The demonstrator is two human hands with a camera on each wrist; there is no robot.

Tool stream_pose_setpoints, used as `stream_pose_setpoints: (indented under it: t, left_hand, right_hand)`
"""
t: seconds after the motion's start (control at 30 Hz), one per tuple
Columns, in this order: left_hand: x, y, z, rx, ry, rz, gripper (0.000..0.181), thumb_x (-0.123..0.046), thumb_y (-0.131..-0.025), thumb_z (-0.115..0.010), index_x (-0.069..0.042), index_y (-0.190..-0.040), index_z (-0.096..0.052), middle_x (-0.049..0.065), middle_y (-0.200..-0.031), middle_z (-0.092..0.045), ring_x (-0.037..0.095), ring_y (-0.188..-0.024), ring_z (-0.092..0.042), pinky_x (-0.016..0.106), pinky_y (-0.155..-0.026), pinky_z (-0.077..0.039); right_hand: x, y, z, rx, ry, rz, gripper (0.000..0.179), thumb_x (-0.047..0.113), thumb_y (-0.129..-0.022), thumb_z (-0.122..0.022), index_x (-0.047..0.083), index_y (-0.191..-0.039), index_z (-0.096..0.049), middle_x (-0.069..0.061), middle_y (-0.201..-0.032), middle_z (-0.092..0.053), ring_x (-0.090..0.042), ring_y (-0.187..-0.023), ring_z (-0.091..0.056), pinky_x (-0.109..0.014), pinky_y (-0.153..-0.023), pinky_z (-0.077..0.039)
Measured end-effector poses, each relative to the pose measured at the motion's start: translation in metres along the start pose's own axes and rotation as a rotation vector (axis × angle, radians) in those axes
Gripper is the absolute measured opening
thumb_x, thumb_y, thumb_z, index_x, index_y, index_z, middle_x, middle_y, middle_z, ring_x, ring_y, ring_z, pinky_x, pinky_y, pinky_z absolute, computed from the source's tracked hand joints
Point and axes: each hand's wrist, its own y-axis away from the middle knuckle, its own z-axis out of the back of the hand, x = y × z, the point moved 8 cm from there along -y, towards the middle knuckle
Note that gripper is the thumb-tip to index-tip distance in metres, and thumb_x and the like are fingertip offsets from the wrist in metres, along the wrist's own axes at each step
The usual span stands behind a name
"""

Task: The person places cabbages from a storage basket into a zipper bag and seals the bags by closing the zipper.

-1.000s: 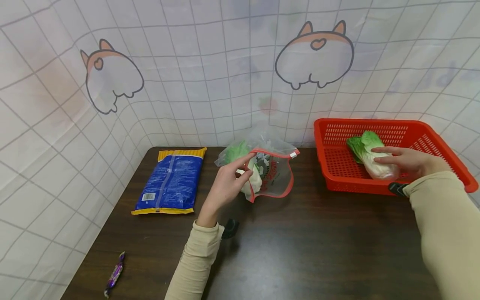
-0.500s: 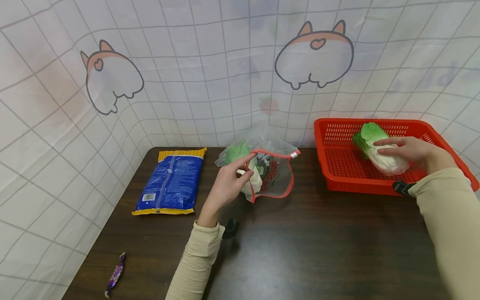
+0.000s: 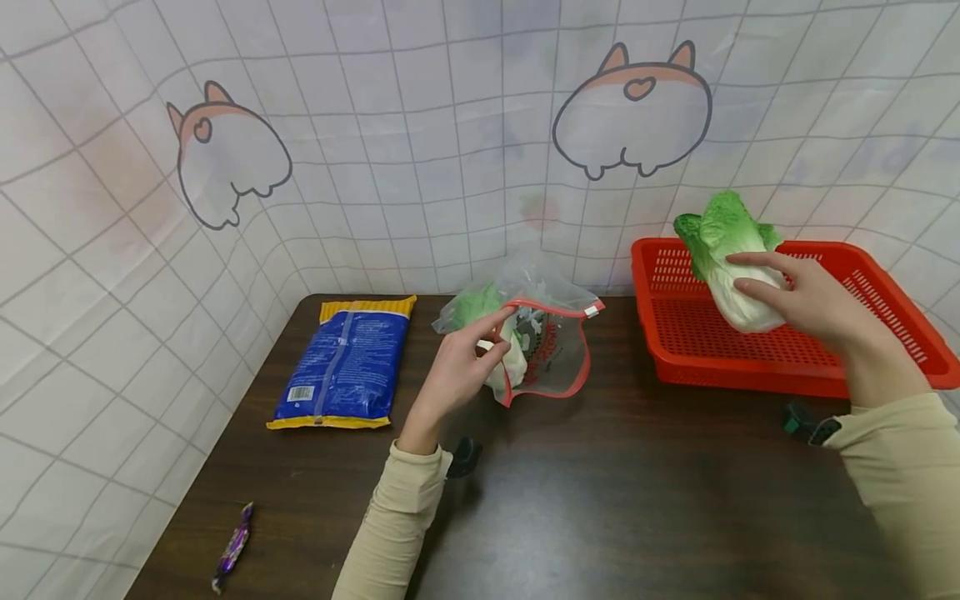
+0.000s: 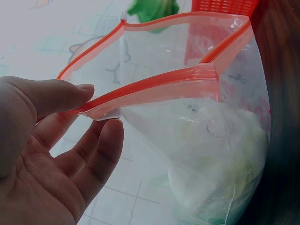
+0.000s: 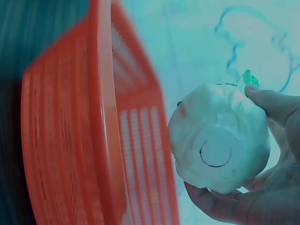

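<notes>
My left hand (image 3: pixel 457 367) pinches the red rim of a clear zip bag (image 3: pixel 558 358) between thumb and fingers, and the bag's mouth gapes. Inside the bag lies a napa cabbage (image 3: pixel 513 360), its leafy end pointing back left. My right hand (image 3: pixel 813 300) grips a second napa cabbage (image 3: pixel 738 287) round its white base, held up over the red basket (image 3: pixel 678 367) with its green leaves above the back rim. In the right wrist view the round cut base of the held cabbage (image 5: pixel 218 145) faces the camera, fingers and thumb around it.
A blue and yellow packet (image 3: pixel 341 367) lies flat at the back left of the dark table (image 3: pixel 600 500). Nearer the front left is a small purple wrapped candy (image 3: pixel 234 546). A patterned white cloth (image 3: pixel 420 150) hangs behind the table.
My right hand has lifted the cabbage from inside the basket to above it, its leaves rising past the back rim. The left hand and the bag stay in place.
</notes>
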Motion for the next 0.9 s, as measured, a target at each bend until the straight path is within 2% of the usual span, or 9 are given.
stream_pose_setpoints:
  t: [0.07,0.13,0.17,0.33,0.47,0.57,0.67,0.77,0.9]
  left_hand:
    - [0.000,0.000,0.000,0.000,0.004,0.002,0.048,-0.005,-0.093,-0.064,-0.015,-0.140,-0.057,0.011,-0.125,-0.064,0.019,-0.092,-0.063,0.031,-0.078,-0.055]
    - [0.000,0.000,0.000,-0.004,0.005,0.006,0.048,-0.005,-0.093,-0.064,-0.015,-0.140,-0.057,0.011,-0.121,-0.066,0.018,-0.091,-0.063,0.030,-0.077,-0.055]
    - [0.000,0.001,0.000,-0.005,0.005,0.007,0.048,-0.005,-0.093,-0.064,-0.015,-0.140,-0.057,0.011,-0.119,-0.066,0.018,-0.090,-0.062,0.030,-0.077,-0.055]
    - [0.001,0.002,0.000,-0.007,0.004,0.017,0.048,-0.005,-0.093,-0.064,-0.016,-0.140,-0.057,0.009,-0.125,-0.064,0.018,-0.091,-0.063,0.030,-0.078,-0.055]
    - [0.001,0.002,0.000,-0.001,0.006,0.026,0.049,-0.005,-0.093,-0.065,-0.016,-0.141,-0.056,0.009,-0.132,-0.061,0.018,-0.094,-0.063,0.031,-0.079,-0.055]
    - [0.001,0.002,0.000,-0.001,0.003,0.035,0.050,-0.005,-0.094,-0.065,-0.018,-0.141,-0.056,0.007,-0.133,-0.060,0.018,-0.095,-0.062,0.031,-0.079,-0.055]
    - [0.001,0.001,0.001,-0.003,0.002,0.038,0.050,-0.006,-0.094,-0.064,-0.019,-0.141,-0.055,0.005,-0.134,-0.060,0.017,-0.096,-0.062,0.030,-0.080,-0.055]
    - [0.000,0.000,0.001,-0.007,-0.002,0.036,0.049,-0.006,-0.094,-0.064,-0.019,-0.141,-0.056,0.005,-0.130,-0.062,0.017,-0.094,-0.062,0.029,-0.079,-0.055]
    - [-0.001,-0.001,0.003,-0.012,-0.009,0.030,0.048,-0.006,-0.094,-0.064,-0.017,-0.140,-0.057,0.007,-0.121,-0.066,0.017,-0.091,-0.063,0.030,-0.078,-0.055]
  right_hand:
    - [0.014,0.006,-0.004,-0.043,-0.022,0.062,0.048,0.032,-0.099,-0.057,0.015,-0.143,-0.050,-0.024,-0.110,-0.056,-0.029,-0.084,-0.053,-0.029,-0.058,-0.042]
    - [0.028,0.012,-0.009,-0.086,-0.049,0.129,0.042,0.025,-0.099,-0.059,0.014,-0.139,-0.055,-0.015,-0.090,-0.053,-0.020,-0.068,-0.046,-0.030,-0.051,-0.039]
    - [0.035,0.015,-0.011,-0.106,-0.064,0.156,0.041,0.022,-0.098,-0.060,0.014,-0.138,-0.057,-0.011,-0.086,-0.050,-0.018,-0.066,-0.045,-0.030,-0.051,-0.039]
    - [0.057,0.032,-0.020,-0.173,-0.112,0.239,0.041,0.015,-0.097,-0.061,0.012,-0.138,-0.057,-0.009,-0.107,-0.047,-0.017,-0.093,-0.037,-0.027,-0.067,-0.036]
    - [0.065,0.047,-0.027,-0.194,-0.155,0.210,0.045,0.018,-0.098,-0.059,0.017,-0.142,-0.052,-0.010,-0.129,-0.041,-0.019,-0.108,-0.033,-0.024,-0.076,-0.035]
    - [0.070,0.057,-0.031,-0.213,-0.197,0.177,0.046,0.020,-0.098,-0.059,0.020,-0.143,-0.049,-0.006,-0.127,-0.042,-0.018,-0.104,-0.041,-0.021,-0.072,-0.043]
    - [0.076,0.066,-0.033,-0.245,-0.245,0.169,0.046,0.018,-0.098,-0.059,0.020,-0.143,-0.048,-0.002,-0.115,-0.048,-0.015,-0.092,-0.049,-0.020,-0.064,-0.048]
    - [0.080,0.073,-0.035,-0.287,-0.296,0.173,0.046,0.015,-0.097,-0.060,0.020,-0.142,-0.050,-0.002,-0.106,-0.052,-0.013,-0.084,-0.054,-0.020,-0.062,-0.049]
    - [0.084,0.077,-0.037,-0.323,-0.374,0.188,0.046,0.011,-0.097,-0.060,0.018,-0.142,-0.052,-0.001,-0.107,-0.055,-0.012,-0.084,-0.055,-0.018,-0.063,-0.049]
